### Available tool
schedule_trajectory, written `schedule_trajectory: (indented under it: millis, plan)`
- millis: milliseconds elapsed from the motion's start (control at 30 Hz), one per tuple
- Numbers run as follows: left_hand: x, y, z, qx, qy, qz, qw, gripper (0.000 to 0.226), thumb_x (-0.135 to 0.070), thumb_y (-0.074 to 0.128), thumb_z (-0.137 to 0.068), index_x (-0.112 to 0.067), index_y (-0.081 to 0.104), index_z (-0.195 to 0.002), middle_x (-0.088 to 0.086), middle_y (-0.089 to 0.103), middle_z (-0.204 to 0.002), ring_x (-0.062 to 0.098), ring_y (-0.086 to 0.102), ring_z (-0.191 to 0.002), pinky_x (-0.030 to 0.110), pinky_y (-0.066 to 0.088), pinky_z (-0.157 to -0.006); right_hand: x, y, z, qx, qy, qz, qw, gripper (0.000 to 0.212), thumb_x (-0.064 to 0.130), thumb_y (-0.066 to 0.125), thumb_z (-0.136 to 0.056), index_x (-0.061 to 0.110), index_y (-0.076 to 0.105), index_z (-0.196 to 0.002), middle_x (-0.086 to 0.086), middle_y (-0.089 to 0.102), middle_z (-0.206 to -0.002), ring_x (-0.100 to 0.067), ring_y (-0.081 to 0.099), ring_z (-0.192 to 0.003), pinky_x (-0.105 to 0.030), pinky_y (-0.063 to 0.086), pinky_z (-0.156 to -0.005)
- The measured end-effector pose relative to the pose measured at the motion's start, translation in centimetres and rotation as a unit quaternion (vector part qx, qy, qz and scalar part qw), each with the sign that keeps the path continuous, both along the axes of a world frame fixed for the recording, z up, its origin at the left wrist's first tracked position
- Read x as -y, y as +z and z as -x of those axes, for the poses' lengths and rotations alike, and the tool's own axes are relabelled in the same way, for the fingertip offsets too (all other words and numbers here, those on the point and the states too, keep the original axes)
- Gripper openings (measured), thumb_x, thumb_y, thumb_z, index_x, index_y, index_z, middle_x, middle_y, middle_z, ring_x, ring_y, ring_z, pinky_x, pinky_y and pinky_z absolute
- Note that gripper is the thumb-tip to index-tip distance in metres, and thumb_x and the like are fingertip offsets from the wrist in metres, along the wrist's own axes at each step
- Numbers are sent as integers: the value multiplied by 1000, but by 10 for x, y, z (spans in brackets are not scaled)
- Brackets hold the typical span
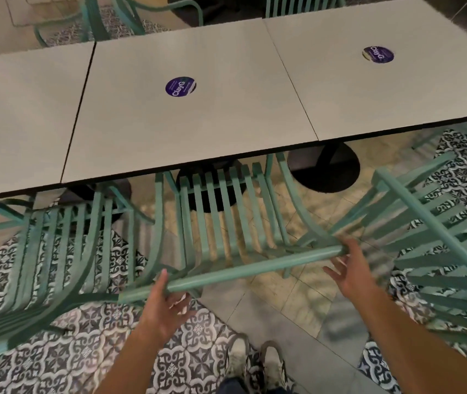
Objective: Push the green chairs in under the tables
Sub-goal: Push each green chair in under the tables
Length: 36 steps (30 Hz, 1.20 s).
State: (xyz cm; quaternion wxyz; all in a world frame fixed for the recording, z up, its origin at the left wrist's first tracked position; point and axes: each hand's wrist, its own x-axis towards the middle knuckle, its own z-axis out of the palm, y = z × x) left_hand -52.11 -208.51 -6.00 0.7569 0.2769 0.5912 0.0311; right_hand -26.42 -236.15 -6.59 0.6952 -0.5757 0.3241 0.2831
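There is a single view, from a wide-angle camera on the person's head, looking forward and steeply down so that the person's own shoes (258,362) show at the bottom edge and both forearms reach up into the picture from below. It sits close above the top rail of the middle green chair (226,270), with the left hand (159,305) and right hand (354,273) near the lens. Further off it faces a row of pale tables (226,109) that runs slantwise across the upper half, the lines bending toward the edges.
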Motion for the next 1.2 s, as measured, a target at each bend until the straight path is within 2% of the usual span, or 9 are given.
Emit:
schedule_trajectory:
  millis: [167,333,433,500,633,767,900,1067,1200]
  plan:
    - [68,5,-55,55,-255,44,964,82,-64,57,-75,-11,43,-136,14,51,-135,31,50,-121,49,52,-86,40,-1,40,-2,-87,-7,996,53,44,47,-97,26,36,-145,-13,40,-146,-30,43,-132,-49,35,-109]
    - [134,19,-127,54,-421,51,904,72,-60,59,-72,-13,53,-127,10,59,-125,28,54,-117,46,50,-82,113,10,78,7,-242,-32,970,54,44,45,-98,25,34,-147,-14,40,-146,-30,44,-130,-45,37,-105]
    - [183,17,-171,53,-497,49,865,70,-60,61,-76,-14,53,-128,10,60,-123,27,54,-115,53,48,-92,162,25,95,32,-322,-41,945,66,53,60,-85,21,42,-140,-17,45,-141,-29,49,-125,-44,44,-97]
    - [210,19,-198,57,-523,33,850,65,-59,57,-83,-15,49,-131,8,60,-120,28,53,-117,55,43,-100,187,29,102,38,-363,-50,930,62,51,63,-85,21,46,-136,-23,40,-146,-32,48,-128,-46,42,-103]
    - [269,35,-262,60,-537,11,842,54,-47,51,-95,-11,43,-134,15,56,-123,30,52,-115,54,46,-94,231,28,92,35,-445,-70,892,32,42,52,-95,27,50,-123,-16,43,-144,-28,50,-119,-48,38,-108]
    - [311,52,-325,74,-522,-24,849,59,-46,49,-97,-10,37,-141,19,48,-137,33,50,-121,49,49,-70,268,30,59,47,-488,-104,865,54,44,52,-94,25,38,-143,-15,36,-149,-30,41,-134,-47,38,-107]
    - [322,54,-376,49,-489,-48,870,64,-48,48,-97,-15,28,-149,19,40,-145,35,44,-131,57,43,-98,294,30,31,52,-518,-139,843,57,46,52,-94,22,35,-143,-14,34,-147,-31,38,-135,-47,38,-108]
    - [310,45,-429,15,-404,-43,914,67,-48,50,-96,-18,24,-151,20,32,-150,36,40,-133,57,42,-100,314,22,-2,16,-532,-148,834,31,41,60,-91,22,57,-115,-11,51,-122,-26,54,-109,-42,47,-94]
    - [294,26,-473,16,-329,2,944,49,-46,54,-94,-8,49,-125,18,48,-137,36,48,-126,54,44,-95,320,10,-29,-24,-556,-132,820,14,31,63,-90,18,60,-95,-10,56,-100,-22,57,-83,-40,49,-91]
